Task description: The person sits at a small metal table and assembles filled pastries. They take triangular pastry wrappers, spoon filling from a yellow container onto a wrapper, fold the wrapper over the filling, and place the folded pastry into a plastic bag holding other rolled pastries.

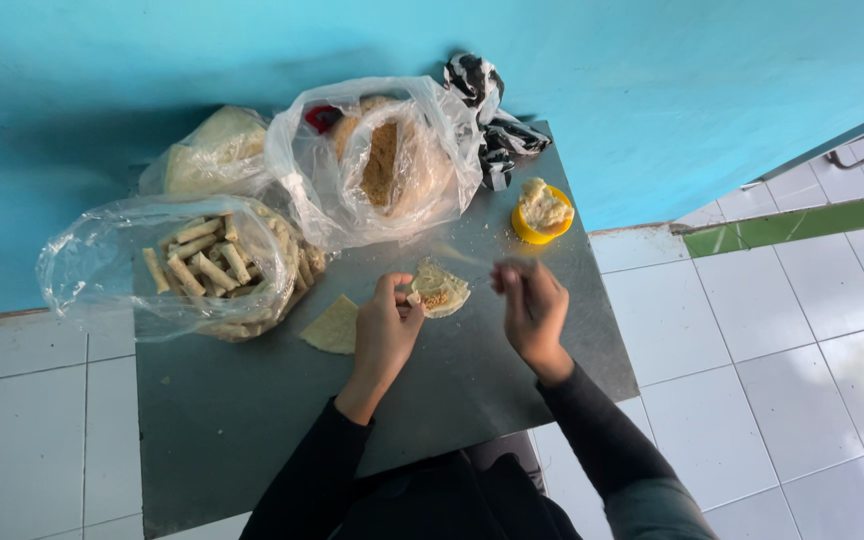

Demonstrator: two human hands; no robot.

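Note:
My left hand [384, 330] rests on a dark grey board [252, 400], its fingertips pinching the edge of a thin pale wrapper [444, 287] that carries a small heap of brown filling. My right hand [532, 305] hovers just right of the wrapper, blurred, fingers closed around what looks like a thin utensil. A second, folded wrapper [334, 326] lies left of my left hand.
A clear bag of finished rolls [207, 262] sits at the left. Another bag with brown filling [382, 160] stands behind, and a third pale bag [214, 150] further left. A yellow cup of paste [542, 210] stands at the board's far right corner. White tiles surround the board.

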